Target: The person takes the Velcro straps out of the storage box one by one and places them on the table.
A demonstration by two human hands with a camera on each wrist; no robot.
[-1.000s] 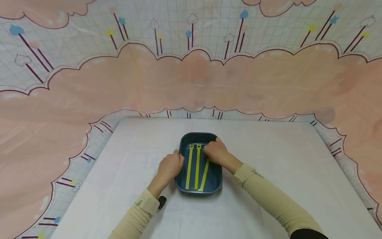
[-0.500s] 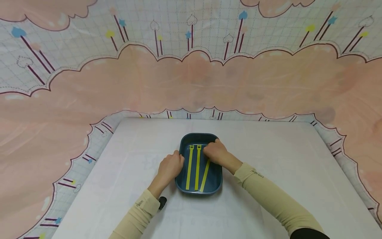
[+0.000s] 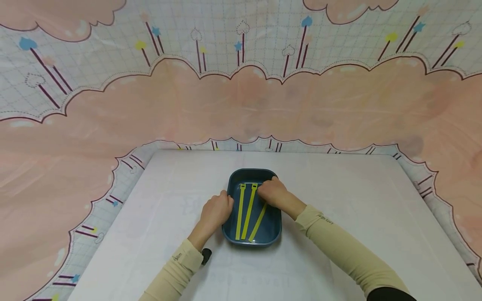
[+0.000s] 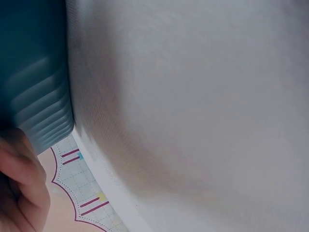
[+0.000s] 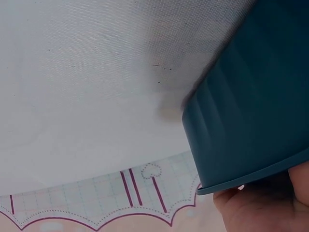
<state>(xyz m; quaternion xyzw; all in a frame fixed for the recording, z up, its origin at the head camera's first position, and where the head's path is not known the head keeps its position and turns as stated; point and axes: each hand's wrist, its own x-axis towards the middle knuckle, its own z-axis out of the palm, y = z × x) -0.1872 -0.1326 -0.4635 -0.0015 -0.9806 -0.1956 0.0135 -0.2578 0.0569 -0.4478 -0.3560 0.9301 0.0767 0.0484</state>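
Note:
A dark blue tray [image 3: 251,171] sits mid-table with three yellow straps in it: a left strap [image 3: 239,213], a middle strap [image 3: 248,211] and a right strap [image 3: 259,221]. My left hand [image 3: 216,210] grips the tray's left rim; the left wrist view shows the ribbed tray wall [image 4: 34,72] with a finger [image 4: 21,183] beside it. My right hand [image 3: 273,193] reaches into the tray's far right corner, fingers curled over the head of the right strap, which is hidden under them. The right wrist view shows the tray wall [image 5: 251,111] from outside and a fingertip [image 5: 260,208] at the rim.
The tray stands on a white table top [image 3: 339,200]. A pink and grid-patterned cloth [image 3: 241,104] hangs behind and drapes round the table's edges. A small black object [image 3: 206,255] sits by my left wrist.
The middle strap's head has swung right toward my right hand, so the straps now fan together at their near ends. Both hands have stayed almost where they were.

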